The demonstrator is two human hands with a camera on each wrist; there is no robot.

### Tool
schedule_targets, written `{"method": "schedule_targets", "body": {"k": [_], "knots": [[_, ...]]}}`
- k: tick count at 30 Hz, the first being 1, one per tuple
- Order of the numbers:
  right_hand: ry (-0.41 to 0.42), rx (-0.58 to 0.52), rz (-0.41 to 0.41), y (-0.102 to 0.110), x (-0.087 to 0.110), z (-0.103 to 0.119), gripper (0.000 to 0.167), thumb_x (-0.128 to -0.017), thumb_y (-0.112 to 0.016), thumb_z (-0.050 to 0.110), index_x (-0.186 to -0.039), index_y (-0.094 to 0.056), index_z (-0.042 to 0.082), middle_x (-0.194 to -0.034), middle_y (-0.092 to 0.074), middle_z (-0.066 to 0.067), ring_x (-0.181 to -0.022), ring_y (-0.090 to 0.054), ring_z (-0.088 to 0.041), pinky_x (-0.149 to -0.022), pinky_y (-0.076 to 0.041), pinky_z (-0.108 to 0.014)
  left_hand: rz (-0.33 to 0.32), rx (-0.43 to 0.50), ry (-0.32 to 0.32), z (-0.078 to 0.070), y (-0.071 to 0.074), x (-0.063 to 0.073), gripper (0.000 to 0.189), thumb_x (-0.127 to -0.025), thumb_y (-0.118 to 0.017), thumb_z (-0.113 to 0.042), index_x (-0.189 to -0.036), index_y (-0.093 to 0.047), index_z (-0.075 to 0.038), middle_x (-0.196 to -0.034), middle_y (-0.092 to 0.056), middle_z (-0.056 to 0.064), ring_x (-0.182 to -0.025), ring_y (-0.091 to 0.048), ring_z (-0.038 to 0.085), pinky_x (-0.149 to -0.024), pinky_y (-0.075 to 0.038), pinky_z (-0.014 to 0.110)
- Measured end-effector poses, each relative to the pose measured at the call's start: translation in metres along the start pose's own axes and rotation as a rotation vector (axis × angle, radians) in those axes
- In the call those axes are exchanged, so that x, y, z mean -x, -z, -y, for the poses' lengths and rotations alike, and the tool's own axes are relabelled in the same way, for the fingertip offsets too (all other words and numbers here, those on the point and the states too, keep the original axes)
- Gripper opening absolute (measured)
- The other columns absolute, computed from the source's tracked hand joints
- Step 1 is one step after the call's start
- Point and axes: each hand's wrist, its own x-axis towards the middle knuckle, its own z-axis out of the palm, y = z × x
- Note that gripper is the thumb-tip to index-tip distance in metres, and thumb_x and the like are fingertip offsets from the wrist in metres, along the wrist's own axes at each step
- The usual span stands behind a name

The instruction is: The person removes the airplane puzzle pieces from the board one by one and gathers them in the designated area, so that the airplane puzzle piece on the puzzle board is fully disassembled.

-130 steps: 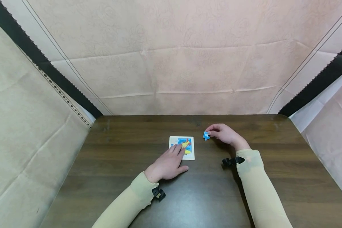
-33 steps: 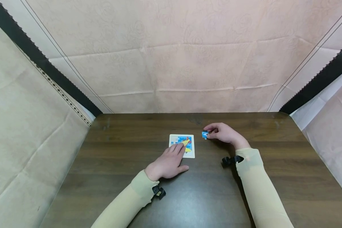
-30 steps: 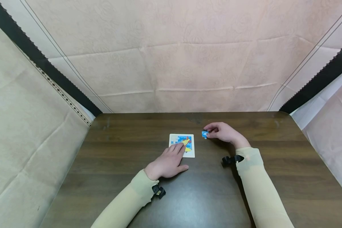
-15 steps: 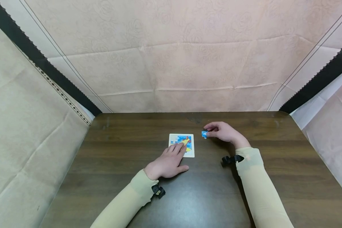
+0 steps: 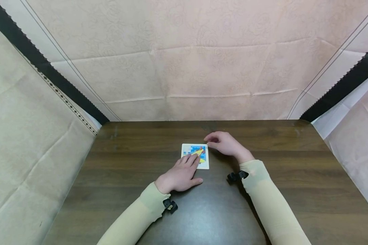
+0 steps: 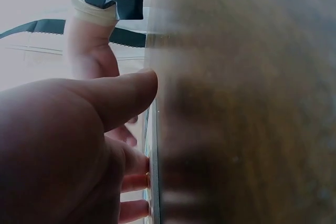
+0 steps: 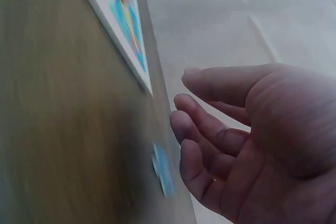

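A small jigsaw puzzle in a white frame (image 5: 205, 166) lies on the table, with a yellow shape and some red on blue. My left hand (image 5: 181, 175) rests on its lower left part, fingers stretched over the picture and thumb on the table side. By the upper right corner of the frame hovers my right hand (image 5: 227, 144). In the right wrist view, the fingers of this hand (image 7: 257, 124) are loosely bent, with a gap between thumb and fingertips. A blue puzzle piece (image 7: 163, 170) lies on the table beside them, apart from the hand; the head view hides it.
A brown wooden table (image 5: 135, 149) spreads beneath both hands. Pale cloth (image 5: 184, 68) hangs behind its far edge and at both sides. Black wrist cameras (image 5: 170, 206) are strapped over the cream sleeves (image 5: 273, 194).
My right hand has let go of the blue piece it pinched and moved left toward the puzzle frame. My left hand has stayed on the puzzle.
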Motion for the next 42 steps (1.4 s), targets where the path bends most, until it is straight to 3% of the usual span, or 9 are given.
{"method": "schedule_targets", "body": {"k": [3, 9, 16, 26, 42], "knots": [[0.033, 0.019, 0.033, -0.013, -0.01, 0.013, 0.023, -0.106, -0.07, 0.017, -0.126, -0.078, 0.011, -0.12, -0.074, -0.005, -0.109, -0.066, -0.023, -0.1, -0.054, -0.048, -0.004, -0.017, -0.005, 0.001, 0.0, 0.0, 0.089, -0.108, -0.054, -0.059, -0.171, -0.021, -0.006, -0.178, -0.016, 0.011, -0.162, -0.015, 0.035, -0.129, -0.018, 0.053], [0.013, 0.06, 0.07, -0.028, -0.022, 0.028, 0.019, -0.107, -0.068, 0.018, -0.121, -0.079, 0.011, -0.118, -0.073, -0.005, -0.104, -0.065, -0.023, -0.097, -0.055, -0.046, -0.023, -0.051, -0.021, -0.005, 0.006, 0.004, 0.088, -0.108, -0.056, -0.057, -0.17, -0.025, -0.003, -0.177, -0.019, 0.012, -0.161, -0.019, 0.034, -0.129, -0.022, 0.052], [-0.033, 0.089, 0.056, -0.032, -0.022, 0.027, 0.019, -0.107, -0.069, 0.02, -0.118, -0.081, 0.01, -0.112, -0.072, -0.005, -0.093, -0.065, -0.021, -0.087, -0.058, -0.04, -0.015, -0.078, -0.011, -0.008, 0.008, 0.005, 0.088, -0.108, -0.055, -0.059, -0.17, -0.025, -0.004, -0.177, -0.019, 0.011, -0.161, -0.019, 0.034, -0.129, -0.022, 0.05], [-0.03, 0.143, 0.044, -0.033, -0.023, 0.033, 0.021, -0.106, -0.071, 0.019, -0.12, -0.082, 0.009, -0.115, -0.072, -0.007, -0.101, -0.066, -0.023, -0.096, -0.057, -0.044, -0.013, -0.081, -0.002, -0.008, 0.009, 0.005, 0.089, -0.107, -0.055, -0.059, -0.17, -0.025, -0.004, -0.177, -0.019, 0.012, -0.161, -0.019, 0.034, -0.129, -0.022, 0.05], [-0.039, 0.149, 0.037, -0.038, -0.025, 0.035, 0.017, -0.107, -0.069, 0.02, -0.115, -0.079, 0.008, -0.112, -0.07, -0.007, -0.099, -0.063, -0.024, -0.096, -0.056, -0.044, -0.021, -0.083, -0.004, -0.006, 0.006, 0.005, 0.088, -0.108, -0.054, -0.058, -0.17, -0.025, -0.003, -0.178, -0.019, 0.011, -0.161, -0.019, 0.033, -0.129, -0.022, 0.049]]}}
